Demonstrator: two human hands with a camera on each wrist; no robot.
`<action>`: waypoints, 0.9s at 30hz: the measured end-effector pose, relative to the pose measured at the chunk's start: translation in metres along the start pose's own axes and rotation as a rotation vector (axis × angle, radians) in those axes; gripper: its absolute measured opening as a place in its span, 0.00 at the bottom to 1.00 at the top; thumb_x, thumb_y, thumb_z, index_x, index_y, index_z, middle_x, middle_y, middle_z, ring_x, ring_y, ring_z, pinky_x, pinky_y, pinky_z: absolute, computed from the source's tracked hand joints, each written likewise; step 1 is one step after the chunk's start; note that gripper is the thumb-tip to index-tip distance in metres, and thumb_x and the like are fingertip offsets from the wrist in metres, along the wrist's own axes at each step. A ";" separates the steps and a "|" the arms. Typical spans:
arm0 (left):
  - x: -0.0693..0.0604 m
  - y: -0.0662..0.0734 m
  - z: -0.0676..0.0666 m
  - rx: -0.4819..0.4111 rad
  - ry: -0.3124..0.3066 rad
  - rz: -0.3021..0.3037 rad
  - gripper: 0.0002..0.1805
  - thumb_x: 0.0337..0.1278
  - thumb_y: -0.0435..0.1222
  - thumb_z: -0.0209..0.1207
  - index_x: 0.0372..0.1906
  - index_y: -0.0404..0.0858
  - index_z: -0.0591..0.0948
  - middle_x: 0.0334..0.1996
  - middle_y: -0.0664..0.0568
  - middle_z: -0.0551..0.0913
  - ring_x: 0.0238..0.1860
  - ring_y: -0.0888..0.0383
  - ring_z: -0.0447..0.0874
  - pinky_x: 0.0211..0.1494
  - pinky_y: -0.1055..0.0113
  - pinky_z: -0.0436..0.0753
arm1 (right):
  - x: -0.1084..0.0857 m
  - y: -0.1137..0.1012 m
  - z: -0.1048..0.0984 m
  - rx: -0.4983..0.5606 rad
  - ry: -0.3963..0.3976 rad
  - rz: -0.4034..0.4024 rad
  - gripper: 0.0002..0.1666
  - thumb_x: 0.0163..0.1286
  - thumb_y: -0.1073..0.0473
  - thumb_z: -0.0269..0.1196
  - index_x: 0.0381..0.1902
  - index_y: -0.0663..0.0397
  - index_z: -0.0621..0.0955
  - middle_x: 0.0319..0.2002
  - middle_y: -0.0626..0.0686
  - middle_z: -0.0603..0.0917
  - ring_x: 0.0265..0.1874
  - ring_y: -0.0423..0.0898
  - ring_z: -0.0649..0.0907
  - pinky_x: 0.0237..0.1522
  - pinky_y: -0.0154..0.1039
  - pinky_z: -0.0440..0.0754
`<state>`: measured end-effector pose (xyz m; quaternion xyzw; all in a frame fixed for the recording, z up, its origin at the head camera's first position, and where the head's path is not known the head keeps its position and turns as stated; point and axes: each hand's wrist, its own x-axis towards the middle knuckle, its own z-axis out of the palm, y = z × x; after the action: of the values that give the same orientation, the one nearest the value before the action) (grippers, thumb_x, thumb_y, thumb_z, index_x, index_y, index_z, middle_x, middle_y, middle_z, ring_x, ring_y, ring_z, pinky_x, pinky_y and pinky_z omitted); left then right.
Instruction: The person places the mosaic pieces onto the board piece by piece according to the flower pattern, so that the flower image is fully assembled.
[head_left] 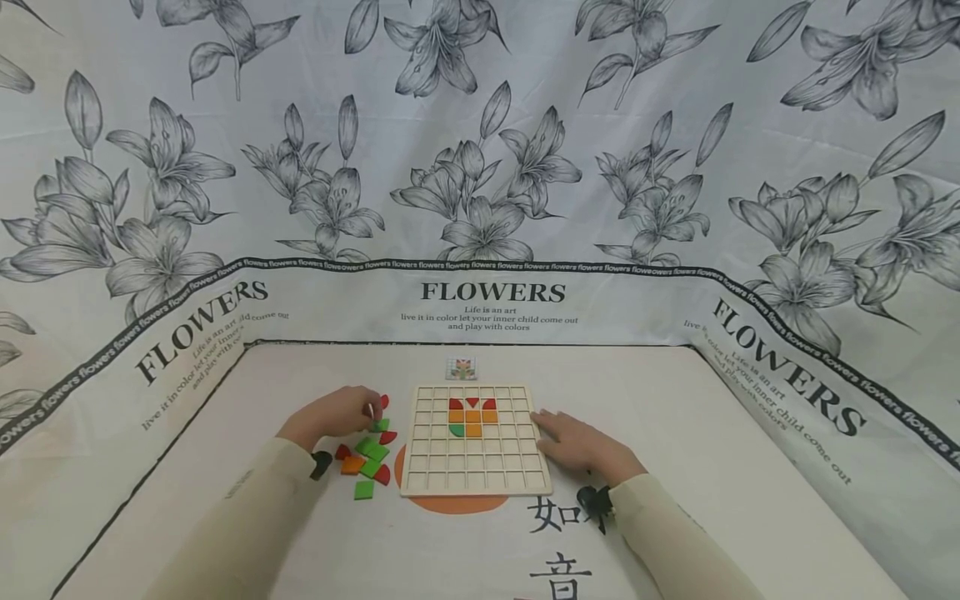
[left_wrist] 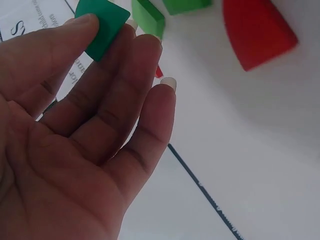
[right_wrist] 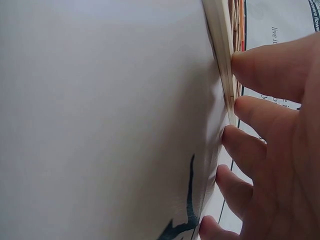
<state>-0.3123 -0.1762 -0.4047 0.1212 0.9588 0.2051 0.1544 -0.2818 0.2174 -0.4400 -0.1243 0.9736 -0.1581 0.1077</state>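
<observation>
My left hand (head_left: pixel 339 414) is above the loose pieces left of the wooden grid board (head_left: pixel 435 479). In the left wrist view, the thumb and fingertips of that hand (left_wrist: pixel 95 115) pinch a dark green piece (left_wrist: pixel 105 27) with a curved edge. My right hand (head_left: pixel 585 446) rests at the board's right edge; in the right wrist view its fingertips touch the side of the board (right_wrist: pixel 224 55), the fingers (right_wrist: pixel 265 112) spread. On the board, red pieces (head_left: pixel 489 405) form a top row, with orange squares (head_left: pixel 472 416) and one green rounded piece (head_left: pixel 456 431) below.
Loose green (head_left: pixel 363 490), red (head_left: pixel 387 437) and orange (head_left: pixel 352 465) pieces lie left of the board. A small pattern card (head_left: pixel 461 368) lies behind it. The cloth has an orange circle (head_left: pixel 456 504) and black characters (head_left: pixel 558 575). Flowered cloth walls (head_left: pixel 491 304) stand around the table.
</observation>
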 end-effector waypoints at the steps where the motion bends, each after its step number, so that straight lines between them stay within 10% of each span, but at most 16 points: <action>1: 0.001 0.001 0.000 0.003 -0.004 0.006 0.04 0.59 0.31 0.60 0.36 0.43 0.81 0.37 0.51 0.81 0.37 0.55 0.77 0.42 0.63 0.81 | 0.000 0.000 0.000 0.001 0.001 -0.002 0.33 0.74 0.47 0.50 0.74 0.46 0.61 0.75 0.53 0.59 0.75 0.58 0.57 0.73 0.56 0.56; 27: 0.025 0.063 0.010 -0.031 0.050 0.167 0.03 0.56 0.34 0.64 0.33 0.45 0.86 0.33 0.58 0.84 0.37 0.58 0.77 0.46 0.62 0.80 | -0.001 0.001 0.000 0.009 0.002 -0.001 0.33 0.73 0.47 0.50 0.74 0.46 0.62 0.75 0.53 0.60 0.75 0.58 0.57 0.73 0.56 0.56</action>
<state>-0.3209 -0.1097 -0.3927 0.1934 0.9456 0.2350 0.1146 -0.2810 0.2185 -0.4403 -0.1243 0.9729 -0.1628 0.1071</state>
